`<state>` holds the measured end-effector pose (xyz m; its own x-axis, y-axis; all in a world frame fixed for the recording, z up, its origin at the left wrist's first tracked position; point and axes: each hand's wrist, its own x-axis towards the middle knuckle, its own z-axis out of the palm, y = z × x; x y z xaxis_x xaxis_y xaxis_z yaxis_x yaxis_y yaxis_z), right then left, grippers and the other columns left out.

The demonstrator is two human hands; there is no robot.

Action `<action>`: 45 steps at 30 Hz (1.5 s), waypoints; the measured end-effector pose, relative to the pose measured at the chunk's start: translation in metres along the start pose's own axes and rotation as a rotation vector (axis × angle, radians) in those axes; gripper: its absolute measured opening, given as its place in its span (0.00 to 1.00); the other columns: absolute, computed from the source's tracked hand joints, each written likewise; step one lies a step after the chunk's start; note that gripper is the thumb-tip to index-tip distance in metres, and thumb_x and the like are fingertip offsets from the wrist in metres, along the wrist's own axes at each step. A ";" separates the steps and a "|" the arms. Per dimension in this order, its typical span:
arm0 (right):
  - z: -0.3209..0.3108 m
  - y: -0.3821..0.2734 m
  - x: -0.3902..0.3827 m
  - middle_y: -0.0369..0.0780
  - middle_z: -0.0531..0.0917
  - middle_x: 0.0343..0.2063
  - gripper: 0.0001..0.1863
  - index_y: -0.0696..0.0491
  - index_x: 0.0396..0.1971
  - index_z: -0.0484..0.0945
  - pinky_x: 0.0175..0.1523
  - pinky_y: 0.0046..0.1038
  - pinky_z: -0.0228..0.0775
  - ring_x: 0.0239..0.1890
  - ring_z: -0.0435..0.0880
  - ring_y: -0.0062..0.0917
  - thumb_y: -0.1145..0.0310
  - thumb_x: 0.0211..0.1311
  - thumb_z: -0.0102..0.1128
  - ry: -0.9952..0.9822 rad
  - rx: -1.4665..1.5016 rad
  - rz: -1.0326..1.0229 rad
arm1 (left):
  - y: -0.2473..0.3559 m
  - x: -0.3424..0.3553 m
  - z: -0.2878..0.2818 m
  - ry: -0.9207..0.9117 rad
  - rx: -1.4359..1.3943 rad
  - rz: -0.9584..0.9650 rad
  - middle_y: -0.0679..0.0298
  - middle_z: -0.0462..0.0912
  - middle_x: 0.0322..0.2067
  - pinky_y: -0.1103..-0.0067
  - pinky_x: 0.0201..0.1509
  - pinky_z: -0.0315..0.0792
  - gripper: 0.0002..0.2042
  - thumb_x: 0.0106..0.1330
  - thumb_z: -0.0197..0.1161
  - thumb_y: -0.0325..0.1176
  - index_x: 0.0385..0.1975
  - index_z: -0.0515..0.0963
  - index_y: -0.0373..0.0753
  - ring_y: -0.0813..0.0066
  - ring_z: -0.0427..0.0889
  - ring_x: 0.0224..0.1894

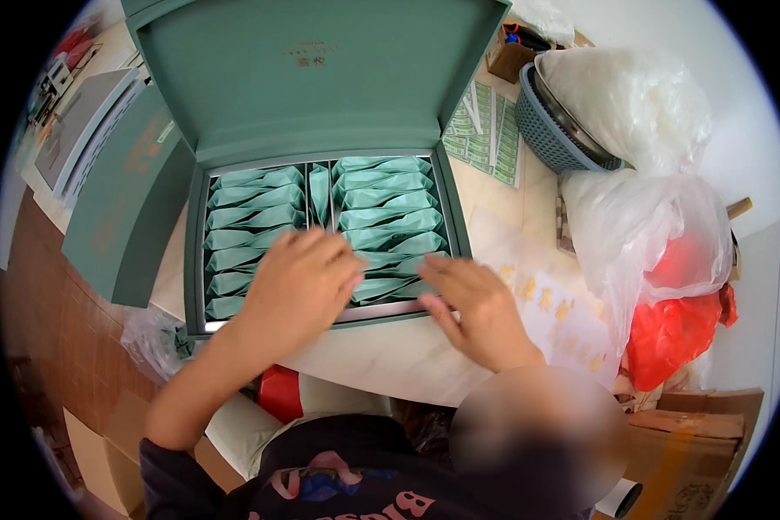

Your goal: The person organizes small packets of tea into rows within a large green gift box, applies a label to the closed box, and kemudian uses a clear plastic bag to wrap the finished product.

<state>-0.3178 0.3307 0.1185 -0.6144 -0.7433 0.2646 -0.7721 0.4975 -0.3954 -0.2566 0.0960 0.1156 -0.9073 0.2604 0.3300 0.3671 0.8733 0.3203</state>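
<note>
Left hand (308, 273): fingers bent over the front-middle pouches (388, 217); underside hidden, can't tell if it grips any. Right hand (477, 308): half open, thumb apart from fingers, nothing visibly held, fingertips at right-column front pouches; contact unclear. Pouches sit in green box (458, 217), under and beyond both hands. Raised lid (295, 95) beyond them. Green cover (130, 199) left of left hand. Label sheets (504, 143), then blue basket (546, 130), beyond right hand.
</note>
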 end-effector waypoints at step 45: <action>0.019 0.045 0.033 0.37 0.77 0.29 0.09 0.52 0.26 0.79 0.40 0.33 0.65 0.34 0.74 0.33 0.78 0.42 0.66 0.225 -0.175 -0.003 | -0.035 0.044 0.076 -0.096 0.142 -0.030 0.54 0.49 0.69 0.61 0.72 0.40 0.30 0.69 0.45 0.51 0.68 0.54 0.44 0.61 0.47 0.71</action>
<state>-0.3699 0.3203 0.0928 -0.6173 -0.6370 0.4617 -0.7784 0.5796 -0.2411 -0.3251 0.1077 0.0518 -0.9354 0.2650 0.2340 0.3127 0.9290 0.1980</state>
